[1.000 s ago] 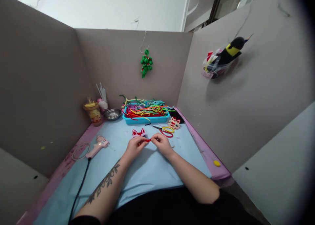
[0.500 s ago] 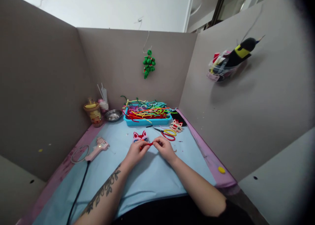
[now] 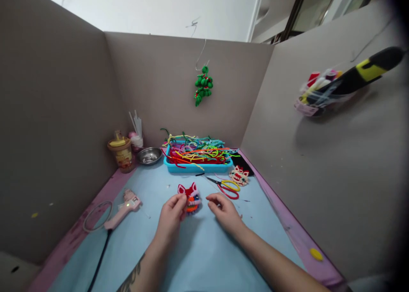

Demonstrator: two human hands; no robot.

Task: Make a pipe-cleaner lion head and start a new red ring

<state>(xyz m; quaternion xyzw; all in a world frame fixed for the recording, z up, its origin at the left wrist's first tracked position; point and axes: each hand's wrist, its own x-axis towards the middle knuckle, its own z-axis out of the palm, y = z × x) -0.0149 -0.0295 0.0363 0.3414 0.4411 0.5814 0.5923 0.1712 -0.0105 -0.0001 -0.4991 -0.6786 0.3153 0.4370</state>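
Note:
My left hand (image 3: 174, 211) is closed in a pinch, its fingertips overlapping the left side of a small lion-head figure (image 3: 193, 198) made of fuzzy pipe cleaner, with red and pink ears and an orange and blue face. What the pinch holds is hidden by the fingers. To the right of the figure, my right hand (image 3: 223, 211) hovers with thumb and forefinger apart and nothing visible between them. Beyond it lie scissors (image 3: 228, 188) with one yellow and one red handle. A second, cream and red lion head (image 3: 239, 176) rests behind them.
A blue tray (image 3: 200, 169) heaped with coloured pipe cleaners (image 3: 204, 149) stands at the back. Left of it are a metal bowl (image 3: 149, 156) and a brown cup (image 3: 124, 155). A pink glue gun (image 3: 123, 211) with its cord lies at left. A yellow disc (image 3: 316, 254) sits near the right edge.
My hands have parted; the short red piece stretched between them is no longer visible. My right hand has let go and moved right. More of the lion head shows, and the camera view has shifted.

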